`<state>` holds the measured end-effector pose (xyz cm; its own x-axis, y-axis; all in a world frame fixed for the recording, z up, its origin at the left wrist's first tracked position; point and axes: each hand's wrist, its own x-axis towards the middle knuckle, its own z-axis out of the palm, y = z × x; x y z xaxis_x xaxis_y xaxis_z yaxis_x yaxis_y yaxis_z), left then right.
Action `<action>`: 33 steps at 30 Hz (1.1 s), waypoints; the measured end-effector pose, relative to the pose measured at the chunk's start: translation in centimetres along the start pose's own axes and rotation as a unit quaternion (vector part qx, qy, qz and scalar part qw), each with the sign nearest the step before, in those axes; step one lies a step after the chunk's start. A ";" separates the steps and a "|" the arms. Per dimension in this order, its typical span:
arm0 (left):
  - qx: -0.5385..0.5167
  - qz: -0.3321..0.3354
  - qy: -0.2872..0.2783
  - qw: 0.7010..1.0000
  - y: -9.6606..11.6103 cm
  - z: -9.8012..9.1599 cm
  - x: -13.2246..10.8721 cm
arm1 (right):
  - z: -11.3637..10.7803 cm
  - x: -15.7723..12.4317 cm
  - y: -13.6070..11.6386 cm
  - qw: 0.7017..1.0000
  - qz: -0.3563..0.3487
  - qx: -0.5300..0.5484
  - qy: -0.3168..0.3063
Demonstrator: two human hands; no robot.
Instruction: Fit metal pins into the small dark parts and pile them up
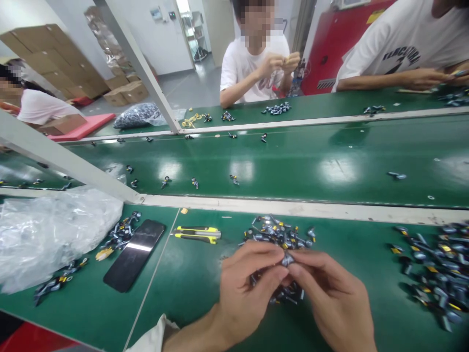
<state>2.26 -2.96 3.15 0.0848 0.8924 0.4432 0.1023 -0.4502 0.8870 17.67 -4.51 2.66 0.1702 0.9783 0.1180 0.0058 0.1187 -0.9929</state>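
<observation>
Between the fingertips of both hands is a small shiny grey metal part [287, 259], whose exact kind I cannot make out. My left hand [251, 283] pinches it from the left, thumb and forefinger closed on it. From the other side my right hand [330, 296] grips the same part with thumb and forefinger. Just beyond and partly beneath the hands lies a pile of similar small metal parts [273, 227] with black and yellow bits; the hands hide its middle.
A yellow utility knife [197, 234] and a black phone [135, 255] lie left of my hands, near a clear plastic bag [54, 230]. A larger heap of parts [439, 269] is at right. Beyond a white rail, a green conveyor belt [293, 166] carries scattered parts; co-workers sit opposite.
</observation>
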 end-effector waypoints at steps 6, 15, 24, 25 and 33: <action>0.005 0.080 -0.033 0.996 -0.2 -0.2 0.2 | -0.2 0.1 0.1 0.991 0.067 0.107 -0.050; -0.104 0.040 -0.089 0.990 -0.7 -0.4 1.0 | -0.1 0.1 0.3 0.885 0.251 0.331 -0.210; -0.104 -0.070 -0.250 0.960 -1.0 -0.8 1.1 | 0.3 1.1 0.0 0.905 0.252 0.245 -0.242; -0.073 -0.059 -0.257 0.962 -1.0 -0.8 1.6 | 0.2 1.6 0.0 0.911 0.248 0.233 -0.230; 0.088 -0.002 -0.147 0.985 0.4 -1.1 5.2 | -2.2 5.7 -1.7 0.974 0.112 0.077 -0.179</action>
<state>1.62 1.50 5.93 0.3644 0.8587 0.3605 0.2722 -0.4683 0.8406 20.83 0.45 5.03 -0.2050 0.9758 -0.0765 -0.1440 -0.1073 -0.9837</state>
